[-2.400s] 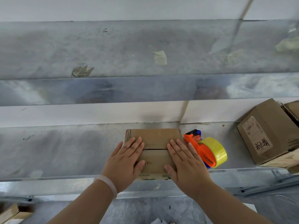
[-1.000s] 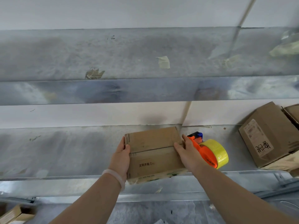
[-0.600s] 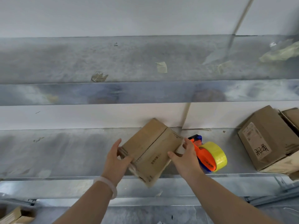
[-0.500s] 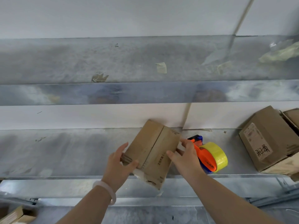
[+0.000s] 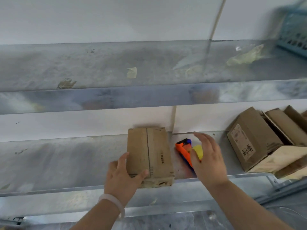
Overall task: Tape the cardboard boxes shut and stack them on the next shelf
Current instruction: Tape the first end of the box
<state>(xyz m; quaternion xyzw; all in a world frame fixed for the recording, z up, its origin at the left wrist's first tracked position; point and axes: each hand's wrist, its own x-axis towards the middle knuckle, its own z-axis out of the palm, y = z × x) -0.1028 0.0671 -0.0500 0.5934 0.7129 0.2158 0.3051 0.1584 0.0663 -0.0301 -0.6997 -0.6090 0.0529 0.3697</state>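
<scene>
Cardboard box lies on the shelf; left hand grips its 7 o'clock corner, right hand, fingers loosely spread, hovers over the dispenser at 3 o'clock.

Head cam, fwd + down, close over shelf edge

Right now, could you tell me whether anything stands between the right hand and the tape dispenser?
Nothing visible does: the right hand hangs open right over the tape dispenser, and the cardboard box sits clear to its left.
</scene>
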